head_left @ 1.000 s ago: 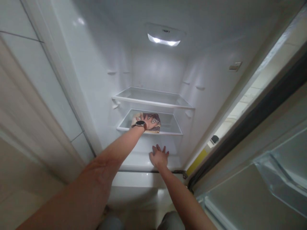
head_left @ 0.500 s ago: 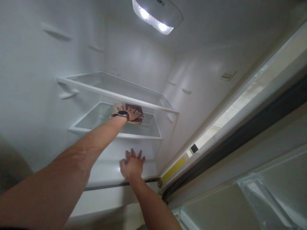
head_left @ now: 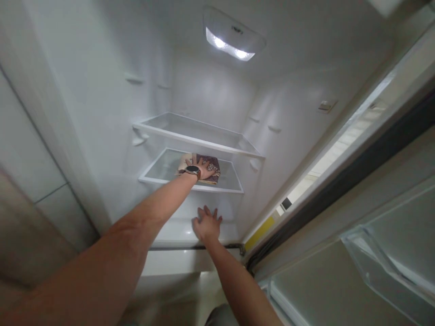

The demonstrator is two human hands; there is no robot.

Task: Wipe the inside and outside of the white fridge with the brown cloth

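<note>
The head view shows my left hand (head_left: 206,169) spread out flat on top of a folded cloth (head_left: 215,162). My fingers fan out wide and point away from me, so I touch the cloth but do not squeeze it. On that wrist I wear a watch (head_left: 193,169) with a round black face and a brown strap. The cloth is cream on its left part, and the rest is dark with a light pattern. It lies on the lower shelf (head_left: 159,167), close to the front edge and about in the middle from side to side. That shelf is see-through and has a white rim.

Under the shelf is my right hand (head_left: 207,225). Its fingers are spread too, and they do not grip a thing. It is down at the white fridge floor (head_left: 170,232), near the front. I cannot tell how hard it presses.

Above the cloth is the upper shelf (head_left: 200,129), see-through with a white rim as well. Little white ledges (head_left: 274,129) stick out from the side walls. High up, a lamp (head_left: 229,47) shines with two bright spots. On my right is the fridge door (head_left: 319,280), swung wide, with a clear bin (head_left: 384,271) on it. A dark strip (head_left: 340,186) runs slanting beside the door, and a yellow patch (head_left: 260,233) shows past it.
</note>
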